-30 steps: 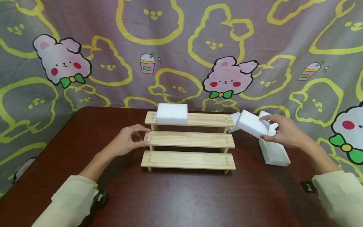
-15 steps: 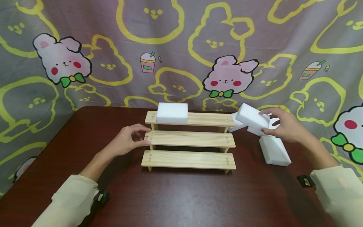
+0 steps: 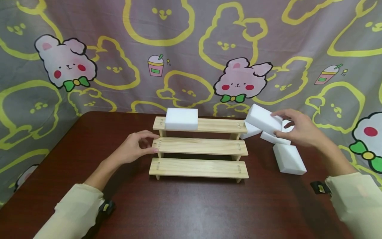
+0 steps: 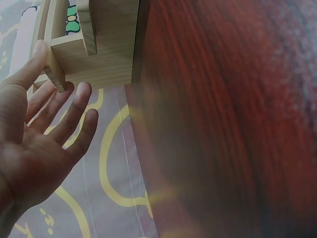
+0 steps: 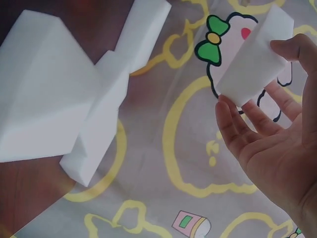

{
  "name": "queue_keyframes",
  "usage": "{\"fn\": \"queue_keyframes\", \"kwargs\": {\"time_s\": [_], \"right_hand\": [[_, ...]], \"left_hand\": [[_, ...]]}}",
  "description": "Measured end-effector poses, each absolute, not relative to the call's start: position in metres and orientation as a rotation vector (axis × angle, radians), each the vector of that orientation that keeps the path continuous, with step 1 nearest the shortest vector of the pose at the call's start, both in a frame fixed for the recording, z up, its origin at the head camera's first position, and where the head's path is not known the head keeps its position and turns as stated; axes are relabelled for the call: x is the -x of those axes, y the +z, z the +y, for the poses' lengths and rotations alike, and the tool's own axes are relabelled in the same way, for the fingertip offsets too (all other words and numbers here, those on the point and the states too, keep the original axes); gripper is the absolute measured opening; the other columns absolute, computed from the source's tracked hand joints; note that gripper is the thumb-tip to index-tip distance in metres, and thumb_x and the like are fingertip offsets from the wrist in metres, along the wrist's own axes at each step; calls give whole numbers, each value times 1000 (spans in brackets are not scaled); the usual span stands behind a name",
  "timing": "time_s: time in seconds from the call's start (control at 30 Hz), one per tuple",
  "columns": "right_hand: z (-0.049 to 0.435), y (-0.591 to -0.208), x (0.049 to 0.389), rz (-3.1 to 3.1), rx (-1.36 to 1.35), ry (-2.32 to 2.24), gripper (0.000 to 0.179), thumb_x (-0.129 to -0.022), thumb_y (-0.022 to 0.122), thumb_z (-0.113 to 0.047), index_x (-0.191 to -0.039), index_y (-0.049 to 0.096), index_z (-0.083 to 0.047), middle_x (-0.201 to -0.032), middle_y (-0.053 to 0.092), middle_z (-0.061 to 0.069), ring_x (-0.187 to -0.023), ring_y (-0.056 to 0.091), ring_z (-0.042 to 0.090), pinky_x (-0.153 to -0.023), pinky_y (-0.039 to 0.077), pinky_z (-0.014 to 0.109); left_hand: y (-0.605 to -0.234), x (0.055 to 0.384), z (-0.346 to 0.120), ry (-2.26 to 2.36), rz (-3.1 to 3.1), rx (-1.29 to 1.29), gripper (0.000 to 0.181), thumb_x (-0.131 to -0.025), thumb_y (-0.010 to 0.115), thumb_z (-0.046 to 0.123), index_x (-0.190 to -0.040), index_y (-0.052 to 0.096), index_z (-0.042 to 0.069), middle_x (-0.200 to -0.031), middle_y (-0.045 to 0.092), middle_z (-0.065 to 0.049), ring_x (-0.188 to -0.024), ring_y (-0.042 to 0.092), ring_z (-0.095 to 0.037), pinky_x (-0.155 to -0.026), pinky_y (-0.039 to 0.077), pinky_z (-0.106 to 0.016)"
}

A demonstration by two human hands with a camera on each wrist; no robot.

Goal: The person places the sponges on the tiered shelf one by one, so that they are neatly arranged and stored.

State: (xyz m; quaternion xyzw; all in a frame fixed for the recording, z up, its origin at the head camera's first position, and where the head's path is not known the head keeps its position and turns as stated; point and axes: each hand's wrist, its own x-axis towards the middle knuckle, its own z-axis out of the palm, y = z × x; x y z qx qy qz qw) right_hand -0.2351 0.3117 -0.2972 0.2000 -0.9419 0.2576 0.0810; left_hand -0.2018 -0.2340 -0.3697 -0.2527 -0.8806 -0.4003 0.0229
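Observation:
A three-tier wooden display stand (image 3: pixel 200 146) stands on the table, with a white foam block (image 3: pixel 181 119) lying at the left of its top tier. My left hand (image 3: pixel 135 147) grips the left end of the middle tier between thumb and fingers; the left wrist view also shows that hand (image 4: pixel 44 134) at the board's end. Raised to the right of the stand, another white foam block (image 3: pixel 263 119) is pinched between the thumb and fingers of my right hand (image 3: pixel 298 127). In the right wrist view this held block (image 5: pixel 257 57) is tilted and clear of the other blocks.
Several loose foam blocks lie right of the stand: one block (image 3: pixel 250 130) by its top tier, a flat block (image 3: pixel 275 137) below the held one, and a nearer block (image 3: pixel 289 159). A patterned curtain (image 3: pixel 185 59) hangs behind the dark red table (image 3: pixel 191 209).
My right hand has lifted the foam block up and slightly left, away from the pile, uncovering the flat block below. My left hand has stayed on the stand.

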Motion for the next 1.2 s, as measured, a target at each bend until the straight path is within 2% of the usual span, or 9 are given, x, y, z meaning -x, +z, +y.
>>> {"fn": "queue_keyframes", "kwargs": {"time_s": [0.07, 0.17, 0.27, 0.37, 0.43, 0.57, 0.73, 0.8, 1.2], "right_hand": [[309, -296, 234, -2807, -600, 756, 54, -82, 83, -8, -131, 62, 0, -120, 61, 25, -95, 65, 47, -51, 53, 30], [306, -296, 234, -2775, -634, 723, 53, -81, 83, -8, -130, 64, -2, -121, 63, 23, -97, 64, 40, -62, 51, 21], [303, -296, 235, -2724, -694, 707, 52, -79, 84, -7, -128, 66, -3, -120, 65, 19, -97, 62, 21, -74, 46, 12], [298, -297, 235, -2689, -748, 743, 52, -78, 84, -4, -127, 66, -2, -120, 65, 17, -96, 54, 3, -76, 46, 9], [294, -297, 234, -2674, -772, 755, 52, -77, 84, -2, -127, 66, -2, -120, 65, 16, -95, 51, -3, -76, 46, 9], [285, -295, 234, -2673, -790, 734, 53, -77, 85, -2, -126, 66, -1, -120, 66, 16, -98, 53, 10, -77, 47, 12], [278, -293, 238, -2687, -804, 680, 54, -76, 86, -4, -126, 66, -2, -118, 66, 17, -94, 58, 26, -75, 52, 22], [275, -293, 238, -2686, -819, 675, 53, -76, 86, -3, -126, 66, -2, -118, 66, 16, -92, 59, 26, -74, 54, 24], [269, -293, 238, -2683, -843, 708, 52, -76, 85, -3, -125, 67, -2, -123, 66, 19, -95, 62, 29, -75, 50, 14]], "left_hand": [[-370, 202, -234, -1234, -2719, 794, 40, -89, 84, 11, -125, 71, 0, -119, 70, -13, -82, 65, -16, -69, 53, -31], [-369, 202, -233, -1233, -2719, 795, 40, -89, 84, 11, -125, 71, 0, -119, 70, -13, -82, 65, -15, -69, 53, -31], [-368, 202, -232, -1235, -2724, 787, 40, -89, 84, 12, -126, 72, 0, -119, 70, -12, -81, 65, -15, -70, 53, -30], [-368, 202, -231, -1239, -2727, 785, 40, -89, 84, 12, -126, 72, 0, -119, 69, -12, -81, 65, -15, -70, 53, -30], [-367, 202, -231, -1240, -2727, 788, 40, -90, 83, 12, -126, 71, 0, -119, 69, -13, -81, 65, -15, -70, 53, -30], [-368, 202, -232, -1244, -2724, 786, 40, -89, 83, 12, -126, 71, 0, -118, 69, -13, -82, 64, -15, -70, 53, -30], [-369, 201, -233, -1238, -2723, 769, 40, -88, 84, 11, -125, 72, 1, -118, 69, -12, -80, 64, -13, -69, 52, -30], [-370, 200, -233, -1238, -2728, 761, 40, -88, 84, 11, -125, 72, 1, -118, 69, -11, -80, 64, -13, -70, 53, -29], [-368, 199, -233, -1237, -2726, 764, 39, -89, 84, 12, -125, 72, 1, -119, 70, -12, -81, 65, -15, -69, 53, -29]]}}
